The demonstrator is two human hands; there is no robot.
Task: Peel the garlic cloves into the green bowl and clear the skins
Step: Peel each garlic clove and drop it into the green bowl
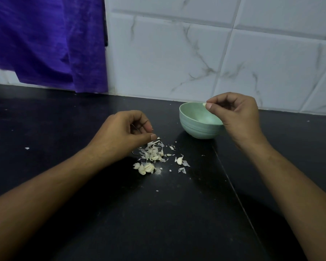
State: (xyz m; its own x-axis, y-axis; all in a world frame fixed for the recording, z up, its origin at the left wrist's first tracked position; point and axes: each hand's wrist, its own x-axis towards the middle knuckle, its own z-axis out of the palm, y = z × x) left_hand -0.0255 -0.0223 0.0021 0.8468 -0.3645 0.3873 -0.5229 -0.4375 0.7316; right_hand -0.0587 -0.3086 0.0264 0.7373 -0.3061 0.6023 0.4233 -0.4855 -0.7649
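Garlic clove pinched by right hand fingers above green bowl; left hand loosely curled over skins.

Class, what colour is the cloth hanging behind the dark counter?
Deep purple: the plain hanging cloth, clearest in the head view.

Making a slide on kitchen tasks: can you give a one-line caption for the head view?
Right hand pinches a garlic clove over the green bowl; left hand hovers above skins on the black counter.
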